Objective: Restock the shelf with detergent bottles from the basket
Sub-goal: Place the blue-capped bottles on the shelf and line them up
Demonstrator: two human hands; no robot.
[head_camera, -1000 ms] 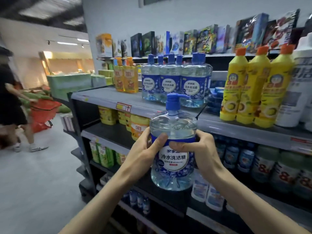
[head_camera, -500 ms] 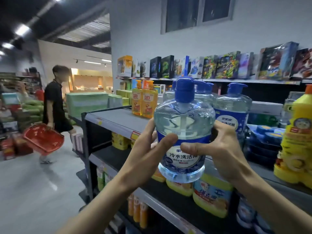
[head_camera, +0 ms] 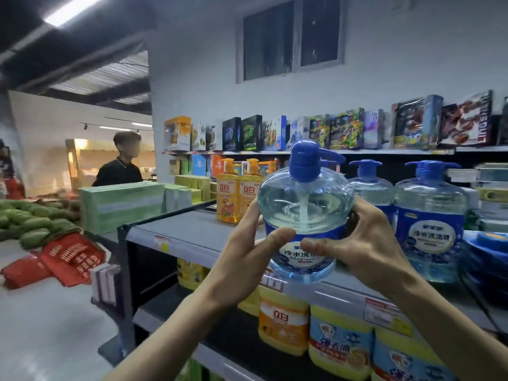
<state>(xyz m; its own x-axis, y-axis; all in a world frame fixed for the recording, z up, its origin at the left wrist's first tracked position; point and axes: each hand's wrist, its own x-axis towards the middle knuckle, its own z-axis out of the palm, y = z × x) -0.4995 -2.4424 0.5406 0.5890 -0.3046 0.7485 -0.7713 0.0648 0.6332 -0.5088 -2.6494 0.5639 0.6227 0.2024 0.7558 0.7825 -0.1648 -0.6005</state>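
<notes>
detergent bottle (head_camera: pixel 303 215) is centre frame, upright, held in both hands at the front edge of the grey shelf (head_camera: pixel 198 232). Can't tell if its base touches the deck. It's a clear squat jug with a blue pump cap and a blue label band with a white oval. Pale blue liquid up to the shoulder, dip tube visible inside.
left hand (head_camera: pixel 244 259) grip: thumb across the label front, fingers curled round the left side.
right hand (head_camera: pixel 365 243) grip: mirrored, thumb tips nearly meeting.
Right of it on the same shelf: matching bottles (head_camera: pixel 431 224), full, upright.
Behind, to its left: orange bottles (head_camera: pixel 228 199).
Tier below: yellow bottles (head_camera: pixel 283 323) in a row.
Red basket (head_camera: pixel 68 259) is lower left on the floor, tilted and blurred, contents unreadable.
boxed toys (head_camera: pixel 343 130) line the top shelf. person (head_camera: pixel 121 169) in black at mid left.
</notes>
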